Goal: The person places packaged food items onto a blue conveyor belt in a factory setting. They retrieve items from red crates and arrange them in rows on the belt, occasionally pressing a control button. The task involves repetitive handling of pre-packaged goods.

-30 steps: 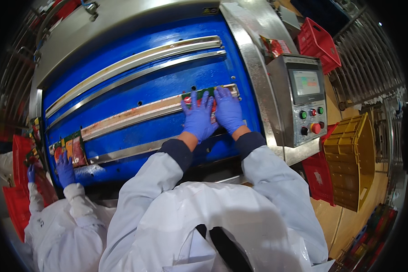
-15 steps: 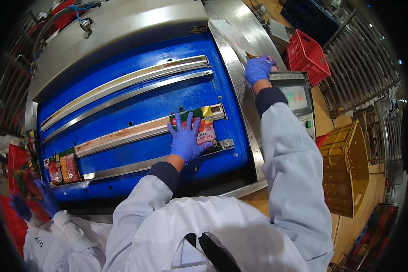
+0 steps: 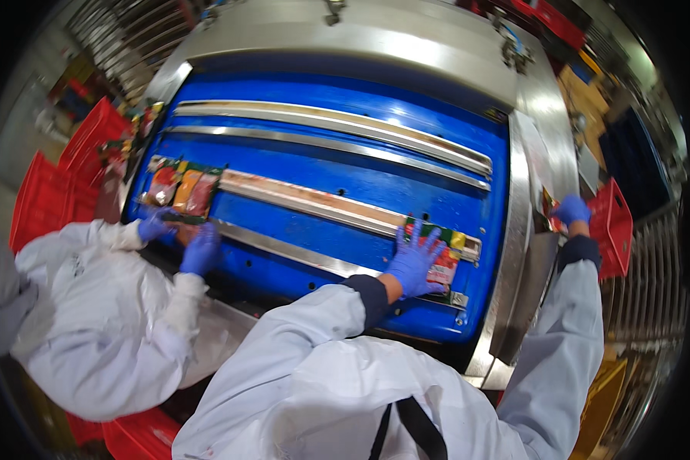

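Note:
My left hand point(image 3: 417, 262), in a blue glove, lies with its fingers spread on a flat plastic food packet point(image 3: 443, 273). The packet is red, green and yellow, and its upper end rests across the right end of the long sealing bar point(image 3: 314, 201). At the far right, my right hand point(image 3: 573, 208) is closed at the edge of another colourful packet point(image 3: 548, 205), beside the machine's metal rim. Much of that packet is hidden or blurred. Both bars and packets are on the blue bed point(image 3: 299, 238) of a steel packing machine.
At left, a co-worker's gloved hands point(image 3: 200, 250) are at several meat packets point(image 3: 192, 192) on the bar's left end. Red crates point(image 3: 46, 199) stand beyond them. Another red crate point(image 3: 615, 230) is by my right hand. The raised steel lid point(image 3: 376, 38) spans the back.
The view has swung left, so the machine appears further right. My left hand stays on its packet. The co-worker's hands have come from beside the red crate to the bed's left end.

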`<action>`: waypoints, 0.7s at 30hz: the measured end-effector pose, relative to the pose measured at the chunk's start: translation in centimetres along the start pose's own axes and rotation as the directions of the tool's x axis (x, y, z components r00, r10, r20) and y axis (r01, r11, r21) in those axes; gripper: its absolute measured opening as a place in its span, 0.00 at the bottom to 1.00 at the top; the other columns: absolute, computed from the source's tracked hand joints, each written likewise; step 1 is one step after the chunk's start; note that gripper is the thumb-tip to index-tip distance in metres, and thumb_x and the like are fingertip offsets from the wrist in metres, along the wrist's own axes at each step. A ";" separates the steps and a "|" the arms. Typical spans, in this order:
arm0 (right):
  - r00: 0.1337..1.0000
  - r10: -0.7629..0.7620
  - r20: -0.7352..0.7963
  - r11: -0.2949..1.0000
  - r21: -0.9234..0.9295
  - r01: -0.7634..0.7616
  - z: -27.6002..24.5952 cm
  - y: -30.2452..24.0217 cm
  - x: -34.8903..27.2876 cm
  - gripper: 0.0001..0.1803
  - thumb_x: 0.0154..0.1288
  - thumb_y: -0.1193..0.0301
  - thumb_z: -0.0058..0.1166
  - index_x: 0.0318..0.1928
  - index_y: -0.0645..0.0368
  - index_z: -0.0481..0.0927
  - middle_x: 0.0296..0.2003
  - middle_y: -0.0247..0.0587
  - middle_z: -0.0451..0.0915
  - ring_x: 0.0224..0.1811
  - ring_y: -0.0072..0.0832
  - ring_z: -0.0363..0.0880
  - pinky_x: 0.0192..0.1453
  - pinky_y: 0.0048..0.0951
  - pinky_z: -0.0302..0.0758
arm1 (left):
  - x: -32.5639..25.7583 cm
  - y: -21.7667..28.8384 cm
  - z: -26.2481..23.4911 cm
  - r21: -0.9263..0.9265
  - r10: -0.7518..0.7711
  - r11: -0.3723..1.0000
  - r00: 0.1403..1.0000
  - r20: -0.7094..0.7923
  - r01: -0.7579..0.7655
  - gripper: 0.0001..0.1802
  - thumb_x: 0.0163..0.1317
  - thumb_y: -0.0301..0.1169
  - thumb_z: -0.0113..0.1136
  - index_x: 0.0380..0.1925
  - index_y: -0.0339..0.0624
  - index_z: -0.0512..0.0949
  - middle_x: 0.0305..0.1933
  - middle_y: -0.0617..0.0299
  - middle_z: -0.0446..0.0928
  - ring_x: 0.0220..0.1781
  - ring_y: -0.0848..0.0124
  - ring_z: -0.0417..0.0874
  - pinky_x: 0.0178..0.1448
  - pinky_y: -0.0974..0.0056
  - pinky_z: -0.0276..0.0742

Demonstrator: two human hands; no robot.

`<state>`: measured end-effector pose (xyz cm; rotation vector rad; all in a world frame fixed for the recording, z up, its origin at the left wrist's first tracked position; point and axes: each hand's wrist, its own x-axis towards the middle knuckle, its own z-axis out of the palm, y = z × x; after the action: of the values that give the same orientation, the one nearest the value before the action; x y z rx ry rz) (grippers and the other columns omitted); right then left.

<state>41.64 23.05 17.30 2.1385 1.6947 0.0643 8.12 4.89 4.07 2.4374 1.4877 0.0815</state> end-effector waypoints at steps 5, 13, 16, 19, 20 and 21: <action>0.987 0.144 0.074 0.983 -0.122 -0.135 4.1 -3.0 -0.6 0.18 0.54 0.66 0.51 0.46 0.53 0.80 0.55 0.44 0.73 0.57 0.49 0.69 0.49 0.65 0.68 | 0.2 0.4 -0.3 0.012 0.026 1.000 1.000 0.005 -0.026 0.51 0.47 0.71 0.45 0.66 0.53 0.55 0.72 0.53 0.44 0.71 0.39 0.32 0.63 0.28 0.26; 0.954 0.150 -0.261 0.986 0.108 -0.126 2.9 3.4 3.1 0.16 0.56 0.62 0.52 0.38 0.59 0.82 0.41 0.55 0.79 0.45 0.48 0.78 0.47 0.43 0.75 | -0.6 -0.2 0.3 0.022 -0.008 1.000 1.000 -0.011 0.009 0.52 0.46 0.72 0.43 0.66 0.52 0.54 0.72 0.55 0.44 0.71 0.39 0.32 0.61 0.26 0.23; 0.870 0.033 -0.492 0.997 -0.048 -0.066 2.4 12.8 5.5 0.12 0.54 0.64 0.53 0.30 0.61 0.82 0.32 0.53 0.80 0.37 0.50 0.79 0.39 0.45 0.76 | 0.2 0.7 0.1 -0.016 0.066 0.998 0.998 -0.002 -0.066 0.54 0.44 0.73 0.45 0.66 0.52 0.53 0.72 0.55 0.41 0.71 0.40 0.29 0.61 0.27 0.22; 0.717 -0.370 -0.590 0.915 -0.365 0.171 0.0 13.7 4.0 0.12 0.54 0.67 0.50 0.25 0.62 0.80 0.23 0.53 0.77 0.28 0.48 0.78 0.30 0.44 0.73 | 1.1 0.6 -0.7 -0.103 0.092 0.991 0.993 0.072 -0.084 0.57 0.41 0.72 0.49 0.67 0.50 0.51 0.73 0.54 0.39 0.71 0.40 0.27 0.62 0.27 0.23; 0.630 -0.210 -0.748 0.953 -0.012 0.304 -0.8 11.9 2.5 0.14 0.54 0.64 0.50 0.24 0.64 0.78 0.21 0.55 0.76 0.27 0.45 0.78 0.28 0.41 0.72 | 1.5 0.5 -1.4 -0.193 0.090 0.979 0.991 0.103 -0.069 0.58 0.40 0.70 0.53 0.67 0.50 0.49 0.73 0.54 0.38 0.71 0.41 0.28 0.63 0.28 0.25; 0.644 -0.131 -0.754 0.800 0.303 0.517 -3.3 5.0 -0.7 0.15 0.54 0.63 0.50 0.24 0.66 0.76 0.21 0.55 0.75 0.26 0.44 0.77 0.29 0.39 0.71 | 1.2 -0.7 -2.1 -0.274 0.031 0.962 0.990 0.135 0.007 0.60 0.38 0.69 0.57 0.68 0.49 0.47 0.73 0.53 0.38 0.71 0.41 0.28 0.64 0.29 0.26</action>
<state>45.10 22.41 22.12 2.2386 2.8283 0.4378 7.63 6.67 5.78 2.1849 1.3068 0.1104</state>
